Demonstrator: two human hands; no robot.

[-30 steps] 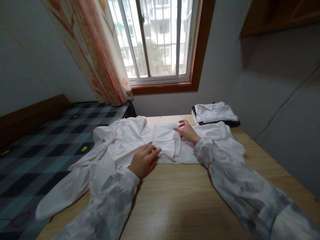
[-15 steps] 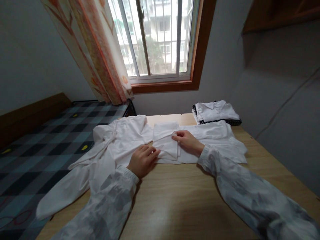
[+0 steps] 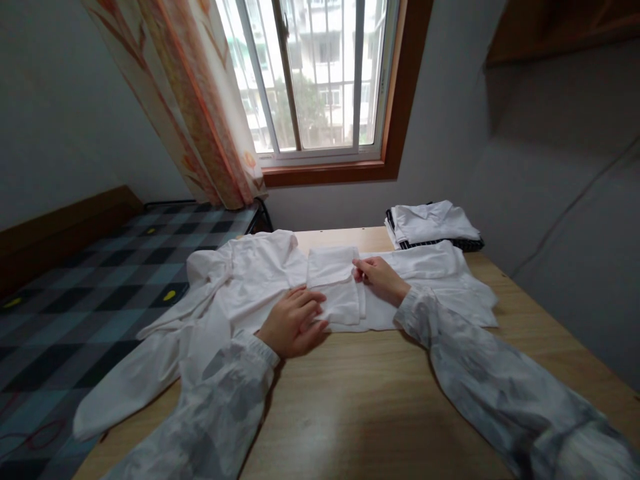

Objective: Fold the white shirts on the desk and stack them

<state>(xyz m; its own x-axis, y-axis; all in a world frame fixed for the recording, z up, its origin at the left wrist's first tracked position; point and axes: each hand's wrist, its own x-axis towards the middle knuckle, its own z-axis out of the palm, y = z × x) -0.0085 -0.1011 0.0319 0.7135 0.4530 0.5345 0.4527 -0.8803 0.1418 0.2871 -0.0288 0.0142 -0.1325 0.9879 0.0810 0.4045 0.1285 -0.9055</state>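
Observation:
A white long-sleeved shirt [image 3: 260, 267] lies across the table, one sleeve stretched out toward the near left. Over its middle sits a folded flap [image 3: 333, 267] of the same white cloth, roughly rectangular, with a crease running across it. My right hand [image 3: 379, 277] pinches the flap's right edge between thumb and fingers. My left hand [image 3: 295, 321] rests at the flap's near left corner, fingers stretched out and lying on the cloth. The shirt's right part [image 3: 425, 287] spreads beyond my right hand, partly wrinkled.
A folded stack of white and black clothes [image 3: 433, 223] stands at the table's far right corner. Bare wooden table [image 3: 350, 400] shows in front of me. A bed with a checked cover [image 3: 125, 267] adjoins on the left. A window [image 3: 320, 80] and curtain [image 3: 200, 100] are behind.
My right hand has shifted slightly right with the flap's edge, and the flap looks flatter and straighter. My left hand has moved a little right, its fingers flatter on the cloth.

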